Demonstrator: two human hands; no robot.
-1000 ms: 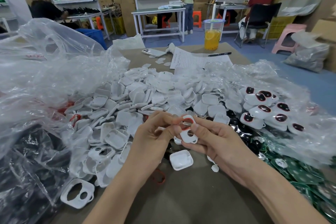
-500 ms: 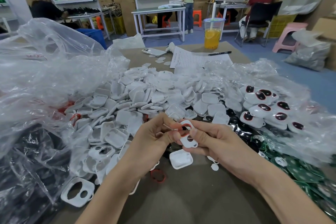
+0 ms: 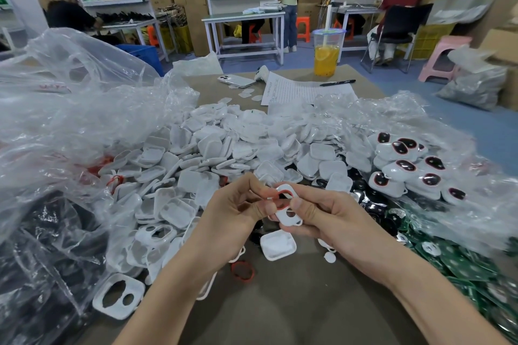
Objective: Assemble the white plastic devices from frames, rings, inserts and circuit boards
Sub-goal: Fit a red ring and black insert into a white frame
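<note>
My right hand (image 3: 322, 213) grips a white frame (image 3: 287, 211) with two openings, held above the table near the middle. A red ring (image 3: 283, 194) sits in the frame's larger opening. My left hand (image 3: 238, 204) pinches the ring and the frame's upper left edge with thumb and fingers. A loose red ring (image 3: 243, 270) lies on the table below my hands, next to a white tray-shaped insert (image 3: 278, 244). Another white frame (image 3: 119, 300) lies at the lower left. Green circuit boards (image 3: 459, 260) are heaped at the right.
A big pile of white plastic parts (image 3: 224, 154) fills the table behind my hands, among clear plastic bags (image 3: 70, 120). Finished white devices with dark windows (image 3: 406, 165) lie at the right. A phone (image 3: 236, 80), paper, pen and orange drink cup (image 3: 326, 53) stand at the far edge.
Both hands with the frame have shifted slightly down and left. The red ring has settled further into the frame's larger opening.
</note>
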